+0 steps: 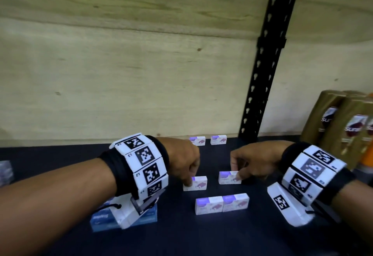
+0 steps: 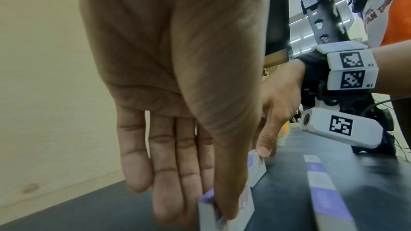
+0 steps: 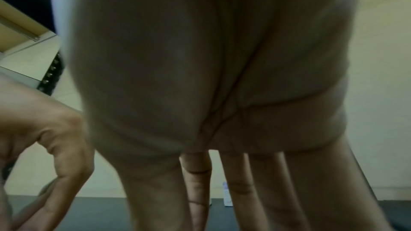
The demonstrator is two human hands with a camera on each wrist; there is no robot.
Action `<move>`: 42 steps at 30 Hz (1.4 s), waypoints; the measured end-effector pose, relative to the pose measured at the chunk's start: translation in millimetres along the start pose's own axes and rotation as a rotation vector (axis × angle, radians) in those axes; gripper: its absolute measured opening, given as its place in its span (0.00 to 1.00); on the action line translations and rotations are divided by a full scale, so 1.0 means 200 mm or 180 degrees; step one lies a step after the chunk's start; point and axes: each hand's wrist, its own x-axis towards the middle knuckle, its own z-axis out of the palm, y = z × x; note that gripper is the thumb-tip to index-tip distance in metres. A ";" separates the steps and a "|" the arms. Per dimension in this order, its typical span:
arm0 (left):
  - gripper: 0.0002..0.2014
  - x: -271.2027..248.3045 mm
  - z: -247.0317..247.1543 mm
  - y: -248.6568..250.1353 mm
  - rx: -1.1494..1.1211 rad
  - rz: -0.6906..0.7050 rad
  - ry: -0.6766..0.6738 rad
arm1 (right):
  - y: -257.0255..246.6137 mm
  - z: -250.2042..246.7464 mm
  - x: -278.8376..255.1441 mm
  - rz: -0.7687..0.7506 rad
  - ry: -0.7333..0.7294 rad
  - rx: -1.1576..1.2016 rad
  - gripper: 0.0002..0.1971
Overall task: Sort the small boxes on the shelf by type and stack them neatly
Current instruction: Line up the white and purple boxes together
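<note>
Plywood backing point(image 1: 125, 70) and a black slotted upright point(image 1: 264, 60) sit behind a dark shelf point(image 1: 222, 235), with six little white-and-purple boxes spread out on it. Left hand point(image 1: 181, 160) is reaching down and pinching the left box point(image 1: 195, 183) between thumb and fingers point(image 2: 177, 164); the left wrist view shows the thumb on one face and the fingers behind it. Right hand point(image 1: 254, 162) is grasping the right box point(image 1: 230, 177) just beside it, with fingertips curled over its top edge, and both boxes look like they're sitting on the shelf. Just in front of both sets of fingers, two more boxes point(image 1: 221, 203) stand touching side by side. Beyond the fingers, near the plywood, there's another pair of boxes point(image 1: 207, 140), slightly apart. Blue box point(image 1: 105, 220) sits under the left wrist, and gold bottles point(image 1: 343, 122) stand off past the right wrist.
</note>
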 end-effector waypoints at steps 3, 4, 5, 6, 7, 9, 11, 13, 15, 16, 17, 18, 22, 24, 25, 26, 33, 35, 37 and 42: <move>0.09 -0.05 0.02 0.03 -0.0058 0.0023 -0.0015 | -0.01 0.03 -0.07 -0.0020 -0.0078 0.0031 0.07; 0.09 -0.07 0.02 0.04 -0.0056 0.0039 -0.0022 | -0.01 0.04 -0.09 -0.0033 -0.0089 0.0047 0.07; 0.09 -0.09 0.02 0.05 -0.0055 0.0062 -0.0031 | -0.01 0.04 -0.11 -0.0045 -0.0097 0.0056 0.06; 0.09 -0.10 0.03 0.06 -0.0062 0.0080 -0.0048 | -0.01 0.05 -0.13 -0.0048 -0.0105 0.0053 0.06; 0.09 -0.12 0.03 0.06 -0.0068 0.0092 -0.0070 | -0.01 0.05 -0.14 -0.0048 -0.0117 0.0045 0.06; 0.09 -0.14 0.03 0.08 -0.0062 0.0093 -0.0109 | -0.02 0.06 -0.18 -0.0066 -0.0125 0.0024 0.06; 0.09 -0.16 0.04 0.09 -0.0066 0.0092 -0.0110 | -0.02 0.07 -0.21 -0.0093 -0.0123 0.0019 0.05; 0.09 -0.17 0.05 0.09 -0.0084 0.0085 -0.0106 | -0.02 0.07 -0.23 -0.0107 -0.0124 0.0011 0.06; 0.09 -0.18 0.05 0.10 -0.0085 0.0069 -0.0117 | -0.02 0.08 -0.25 -0.0109 -0.0112 0.0021 0.08; 0.10 -0.19 0.05 0.10 -0.0080 0.0063 -0.0116 | -0.02 0.07 -0.25 -0.0116 -0.0104 0.0020 0.09; 0.11 -0.19 0.05 0.10 -0.0089 0.0062 -0.0123 | -0.02 0.08 -0.25 -0.0119 -0.0101 0.0011 0.11; 0.13 -0.20 0.05 0.10 -0.0122 0.0061 -0.0151 | -0.02 0.08 -0.25 -0.0108 -0.0101 0.0008 0.13; 0.22 -0.20 0.08 0.12 -0.0266 0.0046 -0.0349 | -0.04 0.10 -0.25 -0.0136 -0.0106 0.0130 0.22; 0.23 -0.19 0.09 0.14 -0.0280 -0.0007 -0.0331 | -0.06 0.11 -0.25 -0.0220 -0.0093 0.0046 0.21; 0.23 -0.19 0.10 0.15 -0.0272 -0.0042 -0.0304 | -0.07 0.12 -0.25 -0.0255 -0.0067 -0.0042 0.20; 0.23 -0.18 0.11 0.16 -0.0253 -0.0068 -0.0269 | -0.08 0.13 -0.24 -0.0276 -0.0028 -0.0130 0.20; 0.19 -0.13 0.11 0.22 -0.0172 0.0025 0.0019 | -0.14 0.15 -0.22 -0.0427 0.0066 -0.0358 0.17; 0.18 -0.13 0.11 0.23 -0.0151 0.0064 0.0051 | -0.15 0.15 -0.21 -0.0453 0.0079 -0.0396 0.18; 0.19 -0.12 0.11 0.23 -0.0132 0.0071 0.0045 | -0.15 0.15 -0.21 -0.0462 0.0047 -0.0413 0.18; 0.20 -0.12 0.08 0.18 -0.0308 0.0014 0.0002 | -0.13 0.08 -0.21 -0.0519 -0.0003 -0.0008 0.18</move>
